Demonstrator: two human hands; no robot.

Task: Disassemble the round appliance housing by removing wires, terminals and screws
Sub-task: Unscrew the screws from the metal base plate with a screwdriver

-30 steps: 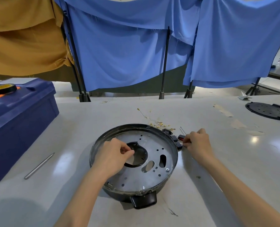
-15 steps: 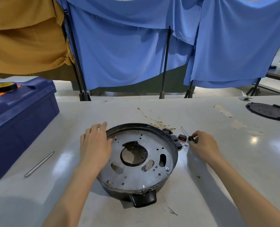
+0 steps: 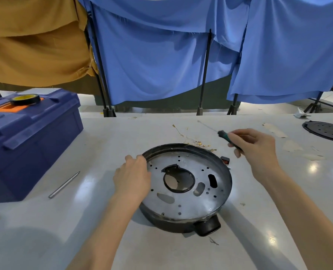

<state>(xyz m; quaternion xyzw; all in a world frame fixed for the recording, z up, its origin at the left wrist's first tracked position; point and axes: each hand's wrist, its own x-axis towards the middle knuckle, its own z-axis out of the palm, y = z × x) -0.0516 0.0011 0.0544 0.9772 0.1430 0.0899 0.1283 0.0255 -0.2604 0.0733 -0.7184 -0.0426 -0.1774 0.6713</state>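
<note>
The round housing (image 3: 191, 203) sits on the worktop (image 3: 64, 221), the left hand (image 3: 132, 176) gripping its left rim, while the right hand (image 3: 257, 151), clasping a green-handled screwdriver (image 3: 225, 136) (shaft pointing far-left, tip seemingly airborne), hovers far-right, the housing lying near-left.

Right hand (image 3: 259, 151) has lifted the screwdriver (image 3: 225, 135) (green handle) clear; left hand (image 3: 132, 178) now holds the housing (image 3: 191, 203) rim.
</note>
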